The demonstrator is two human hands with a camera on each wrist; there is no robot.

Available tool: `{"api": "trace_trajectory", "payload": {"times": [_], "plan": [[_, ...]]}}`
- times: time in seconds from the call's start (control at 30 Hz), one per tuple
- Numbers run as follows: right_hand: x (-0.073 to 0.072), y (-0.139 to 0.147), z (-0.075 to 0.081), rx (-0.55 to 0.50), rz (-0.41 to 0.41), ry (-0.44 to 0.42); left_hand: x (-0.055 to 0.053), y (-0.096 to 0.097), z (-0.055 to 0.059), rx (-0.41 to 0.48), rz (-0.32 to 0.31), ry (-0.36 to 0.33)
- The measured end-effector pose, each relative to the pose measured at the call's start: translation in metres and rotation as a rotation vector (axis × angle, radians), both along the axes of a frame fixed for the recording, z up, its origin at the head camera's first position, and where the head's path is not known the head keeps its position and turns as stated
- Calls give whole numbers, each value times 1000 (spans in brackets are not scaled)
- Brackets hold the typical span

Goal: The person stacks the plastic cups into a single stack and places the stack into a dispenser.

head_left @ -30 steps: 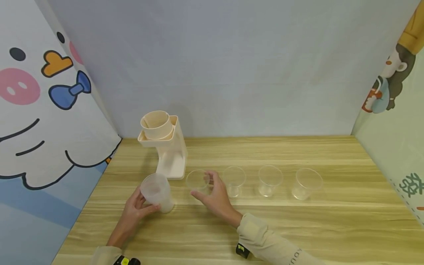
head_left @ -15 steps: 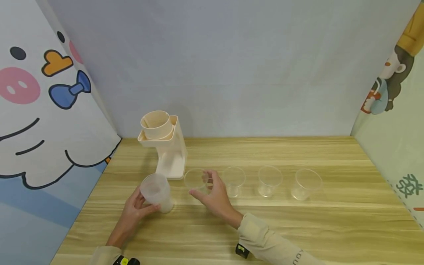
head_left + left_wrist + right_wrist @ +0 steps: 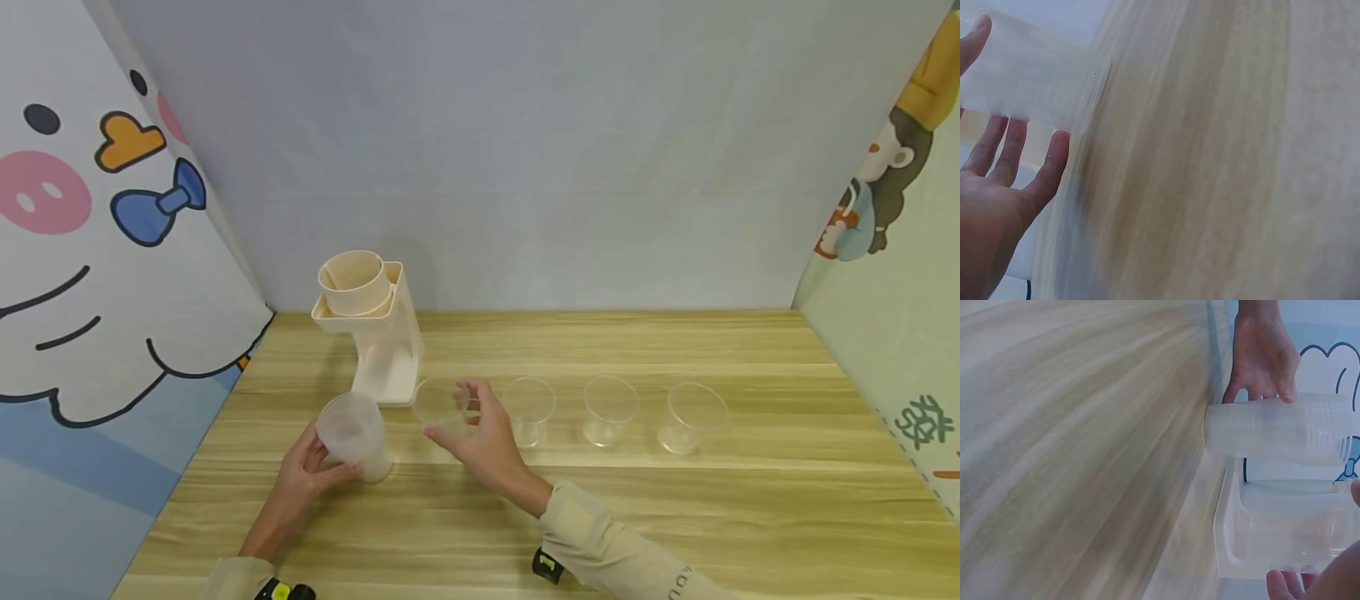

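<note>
My left hand holds a stack of nested, frosted-looking plastic cups upright on the table, thumb on the near side. The left wrist view shows its fingers curled around the pale wall of the stack. Just to the right, my right hand grips a single clear plastic cup between thumb and fingers. In the right wrist view, this cup overlaps the base of a cream-coloured stand, and the stack shows the ribbed rims of several cups.
The cream stand with a round tube on top is behind the stack. Three clear cups, the nearest, the middle and the last, stand in a row to the right on the wood-grain table.
My right hand has shifted slightly left and away from me, carrying the single cup towards the stand's base. The left hand and the stack have hardly moved.
</note>
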State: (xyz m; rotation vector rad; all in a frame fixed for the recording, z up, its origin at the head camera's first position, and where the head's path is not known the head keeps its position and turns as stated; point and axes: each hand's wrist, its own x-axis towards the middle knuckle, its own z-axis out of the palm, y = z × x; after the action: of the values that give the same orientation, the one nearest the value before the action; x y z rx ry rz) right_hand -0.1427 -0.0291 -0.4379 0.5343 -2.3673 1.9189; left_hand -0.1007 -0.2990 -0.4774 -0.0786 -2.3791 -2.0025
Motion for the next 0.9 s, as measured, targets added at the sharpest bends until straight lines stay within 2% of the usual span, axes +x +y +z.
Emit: {"api": "trace_trajectory", "payload": {"times": [0.73, 0.83, 0.9], "plan": [[0, -3, 26, -33, 6, 51, -1, -1, -4, -3, 0, 18], [1, -3, 33, -40, 5, 54, -1, -1, -3, -3, 0, 22], [6, -3, 45, -49, 11, 61, 0, -1, -3, -6, -2, 24]]}}
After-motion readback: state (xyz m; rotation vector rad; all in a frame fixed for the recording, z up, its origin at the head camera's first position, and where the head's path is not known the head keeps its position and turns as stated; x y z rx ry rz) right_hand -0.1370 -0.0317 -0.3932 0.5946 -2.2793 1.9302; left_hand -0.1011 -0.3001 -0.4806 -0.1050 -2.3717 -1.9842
